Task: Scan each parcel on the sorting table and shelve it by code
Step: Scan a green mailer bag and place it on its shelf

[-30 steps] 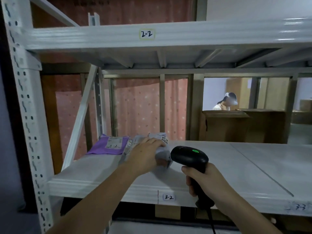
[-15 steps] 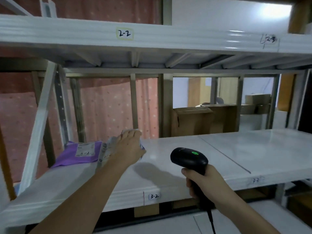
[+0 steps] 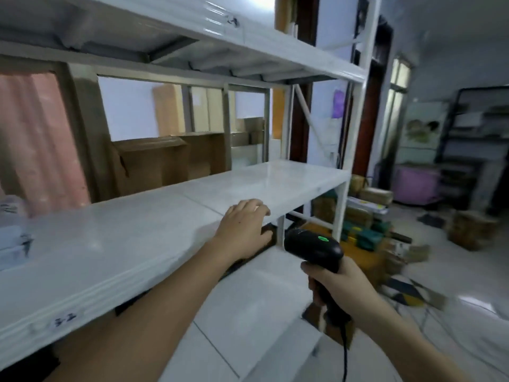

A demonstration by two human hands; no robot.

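Observation:
My left hand (image 3: 243, 228) hangs empty in front of the white shelf (image 3: 115, 244), palm down, fingers loosely apart. My right hand (image 3: 337, 285) grips a black barcode scanner (image 3: 314, 248) with a green light on top; its cable drops toward the floor. The grey parcel (image 3: 12, 244) lies at the far left of the shelf, blurred and cut off by the frame edge. A label reading 3-2 (image 3: 65, 319) is stuck on the shelf's front edge.
A second white shelf (image 3: 248, 51) runs overhead. Brown cardboard boxes (image 3: 165, 164) stand behind the rack, beside a pink curtain (image 3: 35, 139). Right of the rack, several parcels and boxes (image 3: 369, 216) pile on the tiled floor, with a dark rack (image 3: 473, 150) further back.
My left hand has let go of the grey parcel, left on the shelf, and drawn back to the right. The view has swung right. The scanner stays in my right hand.

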